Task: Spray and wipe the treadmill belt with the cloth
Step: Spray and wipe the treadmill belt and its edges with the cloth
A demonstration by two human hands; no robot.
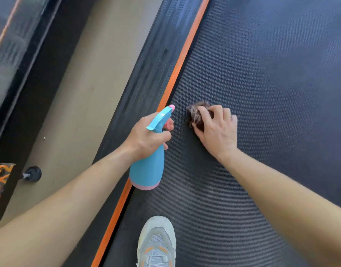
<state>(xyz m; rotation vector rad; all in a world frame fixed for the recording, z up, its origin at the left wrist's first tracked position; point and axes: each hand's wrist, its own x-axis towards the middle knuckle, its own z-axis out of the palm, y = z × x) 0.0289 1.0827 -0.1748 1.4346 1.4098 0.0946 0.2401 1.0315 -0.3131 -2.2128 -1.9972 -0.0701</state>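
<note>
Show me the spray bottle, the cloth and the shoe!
spray bottle [147, 170]: head view, blue body above the pink base.
cloth [193, 113]: head view, bunched part at its left edge.
shoe [158, 237]: head view, grey mesh toe.

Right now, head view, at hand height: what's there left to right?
In order: floor → side rail → orange stripe → spray bottle, gripped by the left hand → cloth → right hand holding it → bare treadmill belt.

Left hand [146, 135] is gripping the blue spray bottle [148, 166] by its neck, nozzle pointing up-belt, over the left edge of the treadmill belt [271, 74] by the orange stripe [177, 70]. Right hand [217, 130] is pressing a crumpled brown cloth [196, 114] onto the belt just beside it. A grey sneaker [157, 243] is standing at the near edge.
</note>
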